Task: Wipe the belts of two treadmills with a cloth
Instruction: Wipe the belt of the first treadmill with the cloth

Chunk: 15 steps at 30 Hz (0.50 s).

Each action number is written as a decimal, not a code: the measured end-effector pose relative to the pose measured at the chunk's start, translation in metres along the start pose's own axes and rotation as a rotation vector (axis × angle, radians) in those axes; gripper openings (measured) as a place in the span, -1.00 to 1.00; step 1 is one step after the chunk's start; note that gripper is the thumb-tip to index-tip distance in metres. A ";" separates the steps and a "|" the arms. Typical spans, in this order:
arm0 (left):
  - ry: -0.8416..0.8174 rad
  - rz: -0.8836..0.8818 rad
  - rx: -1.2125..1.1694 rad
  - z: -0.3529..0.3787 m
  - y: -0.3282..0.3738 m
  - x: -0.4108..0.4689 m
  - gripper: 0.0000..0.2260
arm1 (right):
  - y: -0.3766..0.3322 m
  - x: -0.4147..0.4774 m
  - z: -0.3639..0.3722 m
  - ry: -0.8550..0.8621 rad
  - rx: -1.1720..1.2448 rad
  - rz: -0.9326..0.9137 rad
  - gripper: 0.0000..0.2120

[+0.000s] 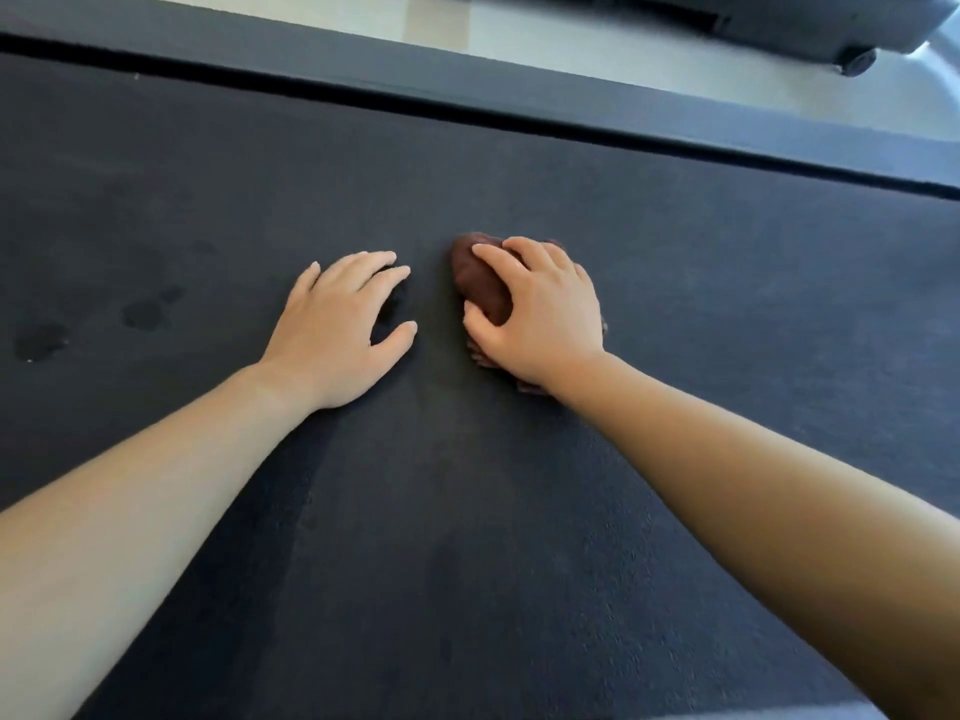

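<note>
Now, right hand (545,319) fingers curled over cloth (480,285), left hand (337,327) fingers flat on belt (519,511)

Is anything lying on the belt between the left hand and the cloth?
No. In the head view, only a bare strip of dark belt separates the left hand from the cloth.

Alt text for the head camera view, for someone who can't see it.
A right hand grips a bunched brown cloth on a dark treadmill belt, while the left hand rests open beside it. Dark spots mark the belt further left.
</note>
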<state>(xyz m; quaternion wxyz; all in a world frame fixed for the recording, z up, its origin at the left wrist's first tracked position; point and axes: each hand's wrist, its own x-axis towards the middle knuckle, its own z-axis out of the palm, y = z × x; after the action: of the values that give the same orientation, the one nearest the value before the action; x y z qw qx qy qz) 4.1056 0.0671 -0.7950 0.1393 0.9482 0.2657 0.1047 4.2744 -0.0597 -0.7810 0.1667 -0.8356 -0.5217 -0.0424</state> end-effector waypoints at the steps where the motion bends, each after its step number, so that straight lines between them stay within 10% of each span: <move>1: 0.002 0.005 0.008 0.001 0.001 -0.001 -0.51 | 0.003 0.017 0.004 0.008 -0.004 0.005 -0.47; 15: -0.033 -0.033 0.068 -0.005 0.009 0.001 -0.49 | 0.025 0.163 0.034 -0.024 -0.023 0.088 -0.49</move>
<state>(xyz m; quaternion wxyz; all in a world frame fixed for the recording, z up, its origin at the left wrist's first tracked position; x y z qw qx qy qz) 4.1092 0.0615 -0.7874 0.1132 0.9494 0.2825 0.0777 4.3667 0.0811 -0.7786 0.1523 -0.8601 -0.4859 -0.0310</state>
